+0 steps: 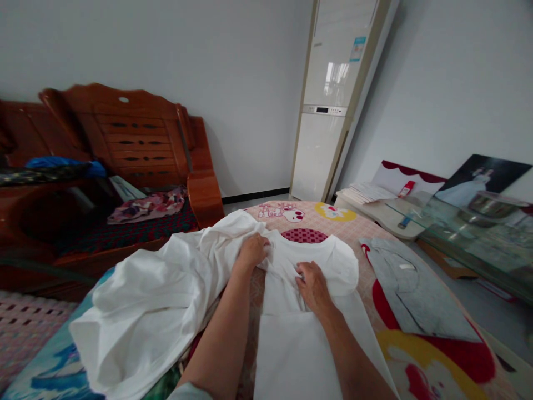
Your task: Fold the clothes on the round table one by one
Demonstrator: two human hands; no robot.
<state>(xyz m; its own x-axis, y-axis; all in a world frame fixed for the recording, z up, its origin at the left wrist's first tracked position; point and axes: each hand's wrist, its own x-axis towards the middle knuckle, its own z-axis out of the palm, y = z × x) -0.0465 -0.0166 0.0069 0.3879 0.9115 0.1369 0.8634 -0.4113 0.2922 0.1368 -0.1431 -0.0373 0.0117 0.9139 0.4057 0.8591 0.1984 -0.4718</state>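
A white T-shirt (pixel 291 333) lies partly folded in front of me, its round neckline at the far end and one side (pixel 141 300) spread loosely to the left in creases. My left hand (pixel 253 250) is closed on the fabric at the left shoulder, beside the neckline. My right hand (pixel 313 282) rests on the shirt's chest just below the collar, fingers bent, with a gap between thumb and forefinger. Small creases run in the cloth near its fingertips. The undersides of both hands are hidden.
A patterned cloth (pixel 350 228) covers the round-edged surface. To the right lies a folded grey garment (pixel 416 289). Beyond it stands a glass table (pixel 470 239) with a metal bowl (pixel 495 204). A wooden chair (pixel 137 150) is at left, an air conditioner (pixel 322 133) behind.
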